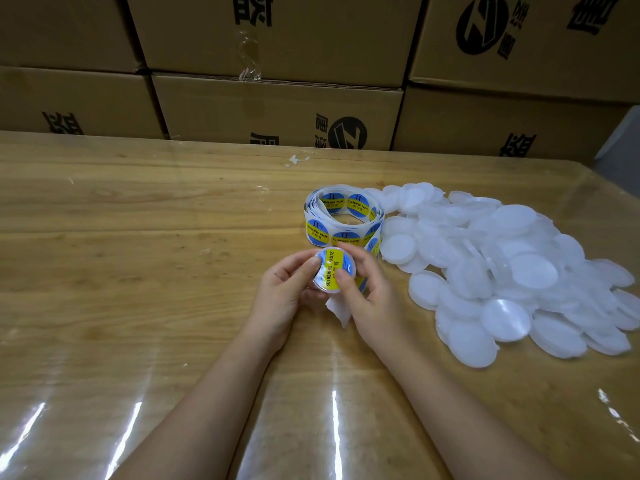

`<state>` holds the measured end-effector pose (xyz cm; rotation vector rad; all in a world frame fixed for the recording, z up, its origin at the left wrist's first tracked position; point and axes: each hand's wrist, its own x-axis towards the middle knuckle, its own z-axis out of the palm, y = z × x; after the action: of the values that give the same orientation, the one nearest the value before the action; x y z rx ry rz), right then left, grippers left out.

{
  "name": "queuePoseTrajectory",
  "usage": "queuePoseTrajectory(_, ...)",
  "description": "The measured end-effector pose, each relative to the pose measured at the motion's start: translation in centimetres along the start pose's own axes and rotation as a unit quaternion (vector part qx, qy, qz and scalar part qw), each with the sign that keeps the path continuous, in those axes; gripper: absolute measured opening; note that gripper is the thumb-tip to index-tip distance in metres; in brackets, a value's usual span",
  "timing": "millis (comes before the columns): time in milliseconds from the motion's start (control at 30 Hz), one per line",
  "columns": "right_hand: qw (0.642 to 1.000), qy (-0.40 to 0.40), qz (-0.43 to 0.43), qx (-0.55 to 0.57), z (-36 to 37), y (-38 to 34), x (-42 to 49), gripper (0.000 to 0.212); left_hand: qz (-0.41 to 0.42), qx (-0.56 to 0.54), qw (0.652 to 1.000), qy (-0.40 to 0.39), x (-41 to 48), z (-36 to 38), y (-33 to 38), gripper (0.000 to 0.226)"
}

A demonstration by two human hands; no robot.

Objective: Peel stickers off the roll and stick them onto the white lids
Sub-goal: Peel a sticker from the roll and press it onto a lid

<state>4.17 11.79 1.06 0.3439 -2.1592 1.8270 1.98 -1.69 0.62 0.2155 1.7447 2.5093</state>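
Both hands hold one white lid [333, 271] just above the table's middle; a blue and yellow round sticker covers its top. My left hand [289, 289] grips the lid from the left, thumb pressing on the sticker. My right hand [367, 289] grips it from the right, thumb on the sticker's lower edge. The sticker roll [343, 218] lies loosely coiled right behind the hands. A strip of white backing paper [341, 311] trails out beneath my right hand. A large heap of bare white lids [512, 271] spreads over the table to the right.
The wooden table [138, 254] is covered with clear glossy film. Stacked cardboard boxes [277, 109] form a wall along its far edge. A small scrap of clear tape [296, 160] lies near the far edge.
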Motion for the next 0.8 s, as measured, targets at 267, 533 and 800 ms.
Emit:
queuePoseTrajectory(267,0.994,0.091,0.018,0.05,0.02,0.72,0.53,0.032,0.043,0.026,0.998,-0.031,0.12,-0.13,-0.51,0.043)
queuePoseTrajectory(533,0.988,0.071,0.048,0.131,-0.39,1.02,0.87,0.011,0.04,0.034,0.999,-0.002,-0.18,0.5,-0.19,0.033)
queuePoseTrajectory(800,0.985,-0.04,0.086,0.142,-0.43,0.62,0.75,0.039,0.042,0.052,0.997,0.038,0.14,0.11,-0.58,0.018)
